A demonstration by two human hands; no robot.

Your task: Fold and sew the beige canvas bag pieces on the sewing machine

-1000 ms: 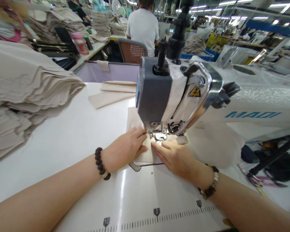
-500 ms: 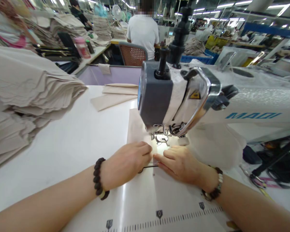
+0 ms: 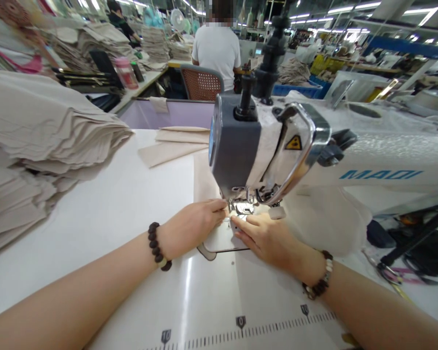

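A beige fabric piece (image 3: 203, 177) lies under the presser foot (image 3: 244, 208) of a sewing machine (image 3: 237, 146), with more of it spread to the right below the machine arm. Close to the foot's left side, my left hand (image 3: 193, 226) has its fingers pinched together on the fabric's near edge. My right hand (image 3: 273, 240) rests just in front of the foot on the right, index finger pointing forward, the other fingers curled onto the fabric. The fingertips of both hands almost meet. Exactly how the cloth sits under my fingers is hidden.
A tall heap of beige fabric pieces (image 3: 54, 116) covers the left of the table. Folded fabric (image 3: 178, 141) lies behind the machine. Scissors (image 3: 389, 274) lie at the right. Beyond the table, a person in a white shirt (image 3: 217, 51) sits on a chair (image 3: 202, 81).
Both hands have moved slightly forward toward the presser foot, and the fabric has slid away with them. More of the metal plate in front of the needle now shows.
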